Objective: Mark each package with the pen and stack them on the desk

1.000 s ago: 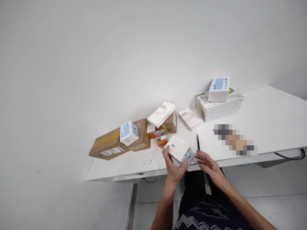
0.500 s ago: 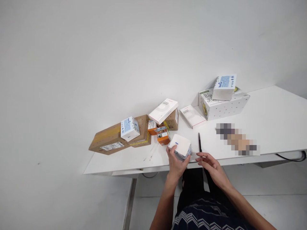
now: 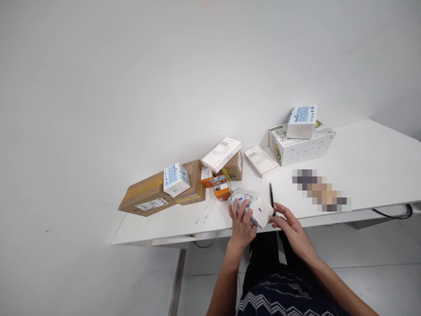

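Observation:
My left hand [image 3: 242, 224] is closed around a white and blue tissue pack [image 3: 261, 210], fingers spread across its printed side. The pack is tilted, its plain white end facing up and to the right, over the front edge of the table. My right hand [image 3: 291, 230] is at the pack's right end, fingers apart, fingertips at or very near its corner; whether they press on it I cannot tell. A black pen [image 3: 271, 195] lies on the table just beyond, its lower part close to my right fingers. An orange box [image 3: 222, 188] stands just left of the pack.
On the white table [image 3: 371, 175], cardboard boxes [image 3: 144, 193] at left carry another tissue pack [image 3: 176, 180]. A white power bank box [image 3: 222, 153] tops a stack; a second power bank box [image 3: 262, 161] lies alongside. An avocado-print box [image 3: 304, 147] bears a tissue pack [image 3: 301, 123]. A blurred patch [image 3: 320, 189] is at right.
My left hand has turned the tissue pack over to the right, so its printed side now shows and its end reaches my right fingers. The right hand has barely moved.

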Available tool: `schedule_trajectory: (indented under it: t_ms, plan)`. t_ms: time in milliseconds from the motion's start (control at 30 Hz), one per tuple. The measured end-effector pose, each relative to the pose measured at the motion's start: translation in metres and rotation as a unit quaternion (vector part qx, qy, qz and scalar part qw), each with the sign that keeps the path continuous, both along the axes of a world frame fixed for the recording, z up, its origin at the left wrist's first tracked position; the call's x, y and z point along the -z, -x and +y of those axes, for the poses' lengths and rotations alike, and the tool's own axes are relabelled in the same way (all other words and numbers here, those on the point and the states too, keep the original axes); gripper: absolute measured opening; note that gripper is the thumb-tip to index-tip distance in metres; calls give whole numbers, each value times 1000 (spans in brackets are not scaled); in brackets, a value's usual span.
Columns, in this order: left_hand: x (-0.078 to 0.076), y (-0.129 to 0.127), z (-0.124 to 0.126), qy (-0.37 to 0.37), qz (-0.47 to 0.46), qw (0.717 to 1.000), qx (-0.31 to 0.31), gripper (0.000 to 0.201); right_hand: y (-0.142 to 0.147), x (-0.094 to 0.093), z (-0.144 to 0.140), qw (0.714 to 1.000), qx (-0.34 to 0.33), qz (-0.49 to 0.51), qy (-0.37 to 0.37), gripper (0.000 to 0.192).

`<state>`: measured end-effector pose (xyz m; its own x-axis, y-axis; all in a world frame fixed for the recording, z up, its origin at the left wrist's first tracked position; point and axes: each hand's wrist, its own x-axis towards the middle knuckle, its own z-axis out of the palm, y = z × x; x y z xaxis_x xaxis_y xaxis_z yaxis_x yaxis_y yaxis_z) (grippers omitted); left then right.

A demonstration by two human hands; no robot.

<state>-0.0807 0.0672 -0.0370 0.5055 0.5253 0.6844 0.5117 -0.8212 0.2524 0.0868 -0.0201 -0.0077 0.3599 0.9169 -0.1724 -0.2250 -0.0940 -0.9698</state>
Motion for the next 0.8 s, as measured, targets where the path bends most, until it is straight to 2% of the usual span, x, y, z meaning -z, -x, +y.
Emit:
schedule_trajectory:
  t_ms: [67, 167, 267, 333, 400, 467, 500, 533, 567, 700, 800]
  plan:
    - [6, 7, -3, 51, 10, 999, 10, 74, 0, -1, 0, 999, -10, -37, 17, 47]
    - [9, 16, -10, 179, -14, 984, 6, 77, 1, 2, 0, 994, -52, -91, 30, 48]
    - [10, 17, -15, 306, -142, 941, -10, 67, 3, 6, 2, 987, -86, -127, 36, 49]
    - [11, 14, -16, 389, -275, 878, -47, 54, 4, 7, 3, 984, -101, -137, 47, 51]
    - [12, 11, -15, 463, -393, 789, -98, 48, 3, 7, 7, 983, -105, -140, 58, 54]
    - [9, 9, -14, 519, -451, 716, -126, 53, 2, 7, 12, 983, -99, -144, 61, 56]
    - [7, 8, -14, 541, -452, 699, -122, 56, 2, 7, 15, 983, -95, -148, 60, 57]
    - [3, 8, -14, 557, -438, 696, -112, 59, 3, 6, 18, 982, -93, -152, 59, 57]
    - [-2, 8, -14, 566, -414, 706, -97, 59, 4, 6, 21, 982, -94, -156, 56, 57]
    - [-22, 5, -17, 524, -330, 783, -66, 50, 12, 3, 27, 972, -126, -198, 32, 57]
    - [-31, 2, -20, 502, -325, 801, -25, 53, 15, 0, 25, 967, -120, -226, 11, 60]
